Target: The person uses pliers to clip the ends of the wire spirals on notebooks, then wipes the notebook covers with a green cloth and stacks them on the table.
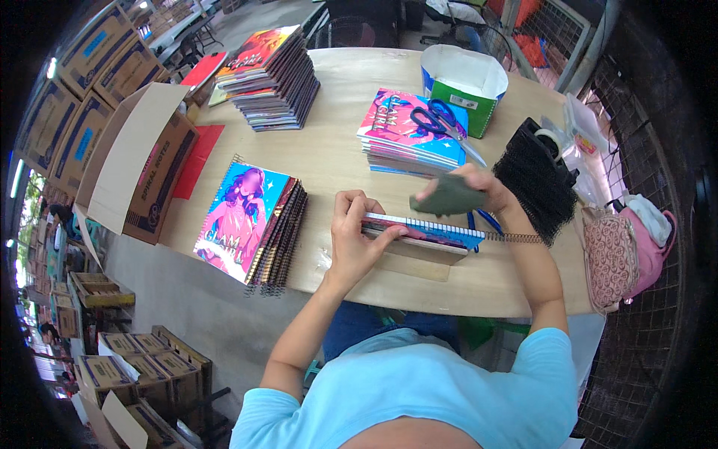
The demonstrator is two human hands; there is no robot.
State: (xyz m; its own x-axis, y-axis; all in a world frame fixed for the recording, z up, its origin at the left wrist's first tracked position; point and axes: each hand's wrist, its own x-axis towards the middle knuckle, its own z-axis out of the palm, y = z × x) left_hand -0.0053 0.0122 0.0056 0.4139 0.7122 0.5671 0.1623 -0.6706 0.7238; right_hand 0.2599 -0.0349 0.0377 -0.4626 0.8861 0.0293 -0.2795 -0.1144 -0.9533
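Note:
My left hand pinches a notebook near its left end, thumb in front and fingers behind. The notebook stands on its long side with the punched edge up. A dark wire coil sticks out past its right end; how far it runs through the holes is unclear. Just above that edge, my right hand is closed on a dark green pad, apart from the notebook. Behind my right wrist lies a blue-handled tool, partly hidden. A board rests under the notebook.
Coil-bound notebooks are stacked at the left edge. Blue scissors lie on a pile of unbound ones. Behind are a green-white carton and another tall stack. Black coils and pouches sit right; an open box left.

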